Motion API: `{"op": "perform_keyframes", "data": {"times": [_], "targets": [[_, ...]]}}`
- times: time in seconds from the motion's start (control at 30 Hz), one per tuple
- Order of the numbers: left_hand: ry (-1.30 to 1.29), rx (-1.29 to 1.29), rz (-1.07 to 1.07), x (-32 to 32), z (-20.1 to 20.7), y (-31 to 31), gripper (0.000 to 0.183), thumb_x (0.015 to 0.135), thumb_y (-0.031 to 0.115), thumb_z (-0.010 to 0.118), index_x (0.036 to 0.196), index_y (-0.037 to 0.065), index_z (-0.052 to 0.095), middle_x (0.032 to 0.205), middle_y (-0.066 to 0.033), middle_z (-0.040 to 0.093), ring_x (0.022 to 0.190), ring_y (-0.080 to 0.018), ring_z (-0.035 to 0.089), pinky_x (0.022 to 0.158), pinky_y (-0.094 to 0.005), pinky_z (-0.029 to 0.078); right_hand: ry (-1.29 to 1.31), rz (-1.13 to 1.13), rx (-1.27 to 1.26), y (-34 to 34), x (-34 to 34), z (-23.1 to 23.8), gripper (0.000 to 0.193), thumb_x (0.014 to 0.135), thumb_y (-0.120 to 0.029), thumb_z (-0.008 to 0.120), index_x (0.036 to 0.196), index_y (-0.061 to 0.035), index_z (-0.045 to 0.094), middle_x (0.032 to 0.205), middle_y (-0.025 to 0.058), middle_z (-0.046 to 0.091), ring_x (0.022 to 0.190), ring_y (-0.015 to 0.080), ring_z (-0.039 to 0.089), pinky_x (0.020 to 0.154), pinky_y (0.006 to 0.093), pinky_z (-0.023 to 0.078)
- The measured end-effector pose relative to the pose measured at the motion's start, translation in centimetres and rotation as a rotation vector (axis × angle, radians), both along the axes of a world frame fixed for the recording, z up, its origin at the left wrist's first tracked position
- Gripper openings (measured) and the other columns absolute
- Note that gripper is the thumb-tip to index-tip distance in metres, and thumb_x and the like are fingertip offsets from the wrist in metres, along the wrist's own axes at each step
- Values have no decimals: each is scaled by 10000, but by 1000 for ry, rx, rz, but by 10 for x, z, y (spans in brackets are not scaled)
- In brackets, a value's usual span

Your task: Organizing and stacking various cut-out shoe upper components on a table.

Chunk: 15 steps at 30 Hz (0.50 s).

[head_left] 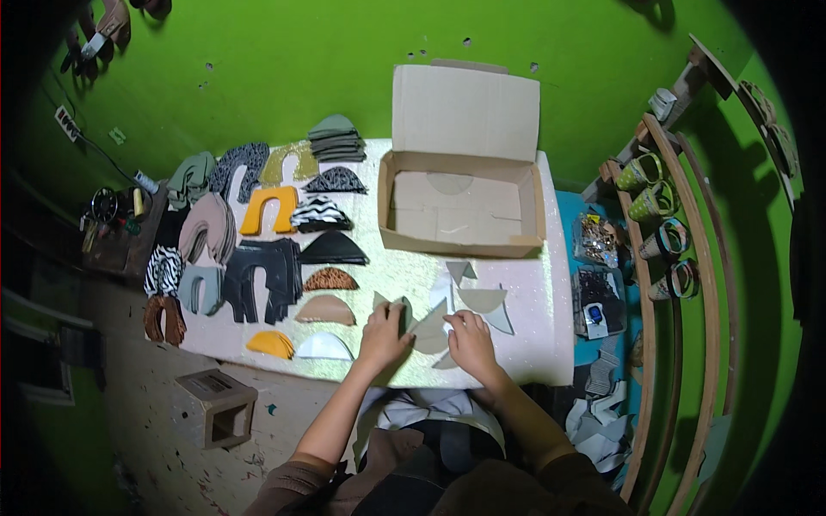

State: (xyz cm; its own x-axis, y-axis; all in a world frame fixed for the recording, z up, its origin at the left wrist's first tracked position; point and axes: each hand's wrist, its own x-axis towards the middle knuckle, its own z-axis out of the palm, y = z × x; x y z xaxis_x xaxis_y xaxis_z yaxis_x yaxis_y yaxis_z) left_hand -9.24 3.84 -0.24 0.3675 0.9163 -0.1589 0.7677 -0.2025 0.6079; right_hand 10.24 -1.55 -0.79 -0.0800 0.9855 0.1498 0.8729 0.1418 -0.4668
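Observation:
My left hand is on the table near its front edge, fingers bent and closed on a small grey curved piece that is mostly hidden beneath them. Just to the right, my right hand pinches the edge of a grey-beige half-round piece, which lies between both hands. Beyond the right hand, another grey-beige half-round piece overlaps pale, pointed pieces. A small dark-grey triangular piece is farther up the table.
An open cardboard box stands at the back, with a half-round piece inside. Stacks of half-round pieces and arch-shaped pieces cover the table's left side. At right are a wooden rack with sandals and bagged parts.

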Motion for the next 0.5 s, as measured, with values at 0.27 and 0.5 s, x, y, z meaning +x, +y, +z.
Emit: {"op": "perform_keyframes", "data": {"times": [0.27, 0.5], "targets": [[101, 251, 166, 37, -17, -35, 571, 731, 186, 684, 1234, 35, 459, 1183, -215, 443, 1027, -380, 486, 866, -433, 423, 132, 44, -3, -38, 18, 4, 239, 811, -123, 546, 1041, -94, 605, 1022, 92, 539, 962, 280, 541, 814, 410, 439], [168, 509, 160, 25, -23, -9, 405, 751, 93, 594, 1148, 54, 521, 1007, -169, 505, 906, -340, 521, 755, -429, 447, 249, 59, 0, -49, 20, -2, 211, 828, -120, 523, 1016, -84, 612, 995, 115, 552, 930, 306, 560, 798, 419, 462]]}}
